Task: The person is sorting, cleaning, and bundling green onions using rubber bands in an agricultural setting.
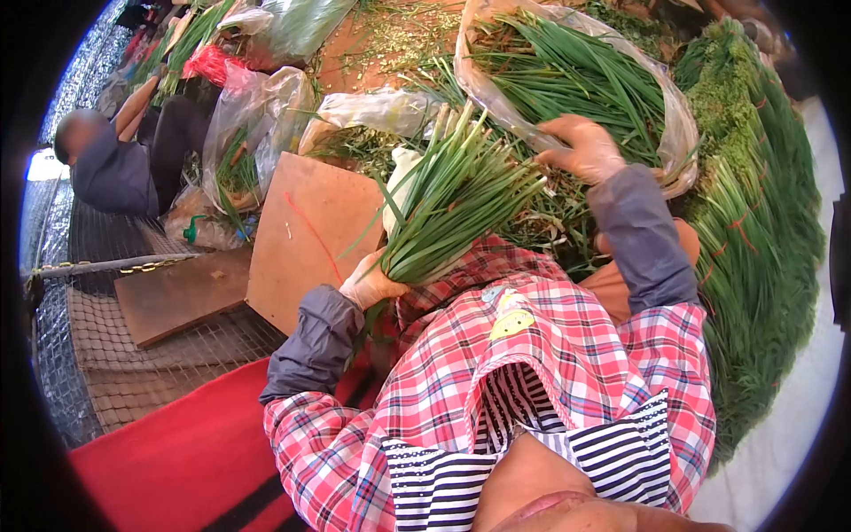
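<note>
My left hand (374, 282) is wrapped round the lower part of a bunch of chives (456, 195), long flat green leaves with pale stalk ends, held up in front of my lap. The ends fan out toward the top and right. My right hand (583, 151), in a thin clear glove, is at the near rim of a clear plastic bag (669, 97). Its fingers are bent and apart, with nothing visible between them, just above the bunch's right-hand stalk ends. More loose chives (576, 75) lie inside the bag.
Tied chives (745, 239) are stacked high on my right. Leaf scraps (390, 40) litter the ground ahead. A wooden board (306, 235) leans by my left arm, with another board (186, 293) beyond it. At far left a person (115, 168) sits near plastic bags (257, 133).
</note>
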The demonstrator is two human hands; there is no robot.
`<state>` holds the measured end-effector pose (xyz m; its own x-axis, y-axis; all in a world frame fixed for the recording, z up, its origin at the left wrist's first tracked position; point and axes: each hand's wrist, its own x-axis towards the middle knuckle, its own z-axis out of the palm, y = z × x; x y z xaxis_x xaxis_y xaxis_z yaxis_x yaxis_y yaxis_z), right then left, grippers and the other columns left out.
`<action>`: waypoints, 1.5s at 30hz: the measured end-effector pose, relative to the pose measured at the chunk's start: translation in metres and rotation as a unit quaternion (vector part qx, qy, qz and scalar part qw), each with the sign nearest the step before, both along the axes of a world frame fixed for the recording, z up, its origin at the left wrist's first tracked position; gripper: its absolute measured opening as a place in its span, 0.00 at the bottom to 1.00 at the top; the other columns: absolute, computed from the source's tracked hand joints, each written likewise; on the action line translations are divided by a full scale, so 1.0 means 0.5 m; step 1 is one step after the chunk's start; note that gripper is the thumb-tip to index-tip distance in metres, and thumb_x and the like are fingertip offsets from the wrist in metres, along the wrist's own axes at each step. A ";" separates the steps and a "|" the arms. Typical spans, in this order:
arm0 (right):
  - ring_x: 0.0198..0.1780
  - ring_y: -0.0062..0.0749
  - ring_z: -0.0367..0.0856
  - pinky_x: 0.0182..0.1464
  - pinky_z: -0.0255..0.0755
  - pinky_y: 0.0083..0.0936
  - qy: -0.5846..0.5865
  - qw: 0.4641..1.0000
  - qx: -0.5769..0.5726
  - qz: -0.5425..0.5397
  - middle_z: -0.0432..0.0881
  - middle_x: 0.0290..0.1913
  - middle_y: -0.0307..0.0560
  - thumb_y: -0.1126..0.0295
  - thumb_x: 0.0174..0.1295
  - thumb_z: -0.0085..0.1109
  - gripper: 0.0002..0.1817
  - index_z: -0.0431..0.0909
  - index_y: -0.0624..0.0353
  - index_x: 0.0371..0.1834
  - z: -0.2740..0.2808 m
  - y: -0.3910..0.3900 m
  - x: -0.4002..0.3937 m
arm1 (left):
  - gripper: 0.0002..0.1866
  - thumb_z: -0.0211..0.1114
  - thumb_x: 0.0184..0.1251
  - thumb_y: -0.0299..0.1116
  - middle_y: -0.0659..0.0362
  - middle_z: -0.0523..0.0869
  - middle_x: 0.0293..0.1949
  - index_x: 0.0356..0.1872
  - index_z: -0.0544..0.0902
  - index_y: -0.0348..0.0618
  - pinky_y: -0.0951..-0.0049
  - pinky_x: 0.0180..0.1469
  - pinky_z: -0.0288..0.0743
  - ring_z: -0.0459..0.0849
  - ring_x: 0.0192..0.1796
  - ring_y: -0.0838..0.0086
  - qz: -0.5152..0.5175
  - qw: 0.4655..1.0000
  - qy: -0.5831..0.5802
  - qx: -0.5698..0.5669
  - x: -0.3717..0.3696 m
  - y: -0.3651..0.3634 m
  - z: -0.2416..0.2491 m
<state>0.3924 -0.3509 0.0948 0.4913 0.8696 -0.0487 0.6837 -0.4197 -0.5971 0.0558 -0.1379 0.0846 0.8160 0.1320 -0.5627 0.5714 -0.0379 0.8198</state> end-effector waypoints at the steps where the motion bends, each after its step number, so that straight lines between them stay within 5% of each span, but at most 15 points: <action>1: 0.57 0.41 0.69 0.58 0.62 0.30 -0.155 0.984 -0.032 0.084 0.75 0.53 0.50 0.43 0.43 0.61 0.34 0.76 0.57 0.49 0.002 0.035 -0.028 | 0.30 0.67 0.41 0.24 0.59 0.81 0.44 0.52 0.70 0.35 0.74 0.49 0.70 0.77 0.46 0.77 -0.016 0.999 0.002 0.031 0.005 0.002 -0.002; 6: 0.65 0.46 0.58 0.68 0.38 0.46 -0.107 0.977 -0.121 0.139 0.66 0.60 0.56 0.36 0.35 0.63 0.52 0.61 0.56 0.63 -0.016 0.153 -0.184 | 0.31 0.67 0.38 0.22 0.59 0.81 0.39 0.52 0.71 0.35 0.75 0.40 0.73 0.78 0.38 0.77 0.031 0.999 0.013 0.006 0.018 -0.020 -0.004; 8: 0.44 0.47 0.78 0.60 0.56 0.47 0.022 0.987 -0.019 0.160 0.80 0.40 0.56 0.46 0.45 0.58 0.29 0.78 0.55 0.45 -0.065 0.174 -0.212 | 0.30 0.67 0.38 0.21 0.60 0.81 0.36 0.51 0.72 0.36 0.75 0.36 0.74 0.78 0.35 0.77 0.023 0.999 0.027 0.036 0.017 -0.020 -0.006; 13: 0.39 0.43 0.80 0.41 0.72 0.32 0.267 0.957 0.111 0.022 0.82 0.35 0.53 0.61 0.52 0.58 0.15 0.79 0.57 0.39 -0.137 0.196 -0.203 | 0.26 0.68 0.37 0.22 0.60 0.81 0.34 0.45 0.75 0.37 0.76 0.37 0.73 0.78 0.34 0.76 0.009 0.999 -0.003 0.034 0.023 -0.008 -0.006; 14: 0.25 0.27 0.77 0.28 0.72 0.24 0.401 0.900 0.159 -0.058 0.78 0.25 0.43 0.68 0.56 0.59 0.10 0.76 0.63 0.36 -0.134 0.181 -0.198 | 0.28 0.69 0.37 0.23 0.59 0.81 0.37 0.47 0.74 0.36 0.76 0.41 0.72 0.78 0.37 0.76 0.001 1.000 0.016 0.020 0.026 -0.006 -0.005; 21: 0.11 0.16 0.58 0.11 0.49 0.15 0.622 0.675 0.330 -0.221 0.71 0.17 0.35 0.66 0.53 0.63 0.09 0.76 0.58 0.31 -0.052 0.112 -0.078 | 0.34 0.74 0.37 0.28 0.59 0.81 0.46 0.51 0.72 0.36 0.75 0.53 0.69 0.77 0.48 0.76 -0.001 0.993 0.088 -0.079 0.039 0.010 0.000; 23: 0.11 0.15 0.57 0.11 0.50 0.15 0.624 0.641 0.388 -0.222 0.69 0.17 0.34 0.66 0.52 0.63 0.10 0.77 0.59 0.32 -0.002 0.060 -0.021 | 0.29 0.72 0.40 0.25 0.58 0.82 0.36 0.49 0.73 0.38 0.76 0.32 0.71 0.78 0.31 0.76 -0.015 0.998 0.039 -0.039 0.031 0.009 -0.008; 27: 0.14 0.12 0.55 0.11 0.46 0.11 0.517 0.643 0.504 -0.254 0.67 0.20 0.33 0.61 0.55 0.61 0.18 0.73 0.63 0.41 0.037 -0.071 0.119 | 0.32 0.70 0.39 0.23 0.58 0.82 0.34 0.52 0.71 0.40 0.77 0.22 0.72 0.78 0.23 0.76 0.004 0.999 -0.004 -0.054 0.013 0.016 -0.030; 30: 0.16 0.14 0.62 0.13 0.53 0.15 0.410 0.786 0.281 -0.368 0.73 0.25 0.35 0.63 0.54 0.61 0.13 0.75 0.60 0.38 0.054 -0.090 0.132 | 0.34 0.70 0.38 0.23 0.58 0.82 0.37 0.54 0.70 0.41 0.77 0.22 0.72 0.78 0.24 0.78 0.021 0.998 -0.021 -0.056 0.023 0.002 -0.011; 32: 0.51 0.33 0.74 0.51 0.67 0.28 0.169 0.976 -0.108 -0.084 0.77 0.48 0.51 0.52 0.50 0.61 0.30 0.72 0.60 0.53 -0.035 -0.088 0.114 | 0.35 0.70 0.38 0.23 0.58 0.81 0.38 0.55 0.70 0.41 0.76 0.26 0.73 0.79 0.28 0.78 -0.002 0.998 -0.023 -0.060 0.028 0.005 -0.009; 33: 0.58 0.40 0.70 0.59 0.62 0.28 -0.013 0.978 -0.198 -0.057 0.70 0.57 0.57 0.46 0.46 0.61 0.42 0.64 0.61 0.61 -0.010 -0.062 0.084 | 0.34 0.70 0.39 0.23 0.58 0.81 0.39 0.55 0.70 0.41 0.75 0.29 0.75 0.79 0.31 0.77 -0.019 0.998 -0.023 -0.062 0.031 0.007 -0.010; 37: 0.60 0.44 0.67 0.61 0.60 0.29 0.104 0.974 -0.195 0.047 0.65 0.62 0.57 0.42 0.46 0.60 0.47 0.56 0.59 0.65 0.000 0.075 0.001 | 0.32 0.69 0.42 0.26 0.59 0.81 0.45 0.54 0.70 0.37 0.74 0.52 0.68 0.75 0.49 0.77 -0.011 0.998 -0.044 -0.044 0.033 -0.007 -0.011; 41: 0.49 0.41 0.76 0.55 0.66 0.30 0.220 0.971 -0.032 0.083 0.78 0.47 0.49 0.60 0.56 0.57 0.22 0.71 0.44 0.56 -0.279 0.159 -0.018 | 0.36 0.65 0.43 0.21 0.58 0.75 0.54 0.59 0.63 0.35 0.76 0.58 0.66 0.73 0.54 0.76 -0.035 0.997 -0.012 -0.074 0.016 0.008 -0.036; 42: 0.48 0.40 0.77 0.53 0.67 0.30 0.129 0.968 -0.216 0.004 0.79 0.45 0.48 0.64 0.57 0.55 0.18 0.74 0.43 0.53 -0.164 0.137 -0.033 | 0.36 0.66 0.42 0.20 0.59 0.76 0.53 0.59 0.63 0.35 0.77 0.57 0.66 0.74 0.53 0.77 -0.022 0.996 -0.024 -0.081 0.008 0.011 -0.046; 45: 0.39 0.42 0.77 0.47 0.69 0.29 0.147 0.982 -0.088 -0.075 0.80 0.38 0.49 0.68 0.57 0.53 0.13 0.76 0.48 0.46 -0.095 0.057 0.020 | 0.36 0.65 0.40 0.20 0.60 0.77 0.50 0.58 0.65 0.34 0.77 0.55 0.67 0.74 0.50 0.79 -0.060 0.998 -0.003 0.003 0.016 0.001 -0.006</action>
<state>0.4026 -0.3226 0.0473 0.5560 0.7537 -0.3505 0.4140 -0.6167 -0.6695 0.0640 -0.1374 0.0817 0.8294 0.0365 -0.5575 0.5578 -0.1105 0.8226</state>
